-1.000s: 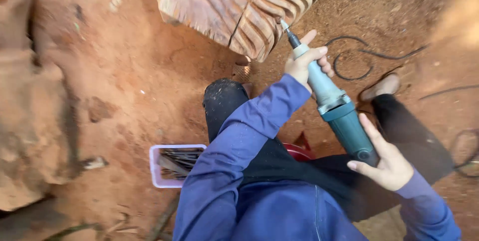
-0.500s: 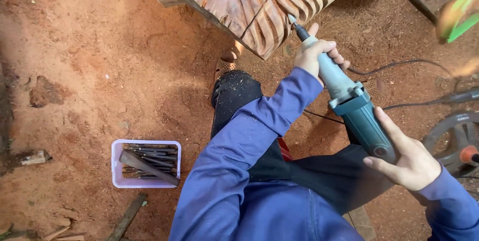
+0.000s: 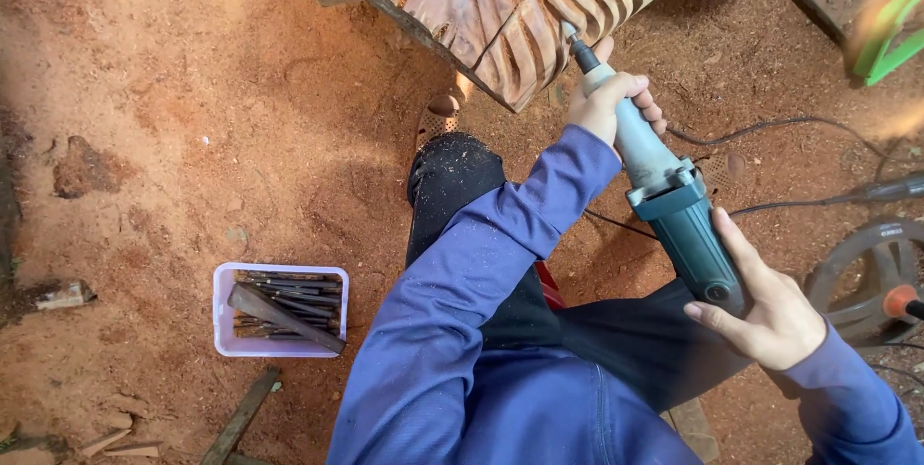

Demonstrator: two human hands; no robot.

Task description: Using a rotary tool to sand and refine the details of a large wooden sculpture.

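I am gripping the teal-and-grey electric die grinder [image 3: 664,191] with my left hand [image 3: 608,104] near its nose and right hand [image 3: 770,306] behind, steadying its tip lightly against the ridged carved wooden block [image 3: 510,3].

One grinder [image 3: 674,205], one carving [image 3: 520,3], one tub [image 3: 223,316]

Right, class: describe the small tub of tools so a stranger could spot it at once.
Start at the carved wooden block at the top, then drop to the red dirt lower left of the person's knee. The pale lilac plastic tub sits there, the only box-shaped container, filled with dark metal chisels.
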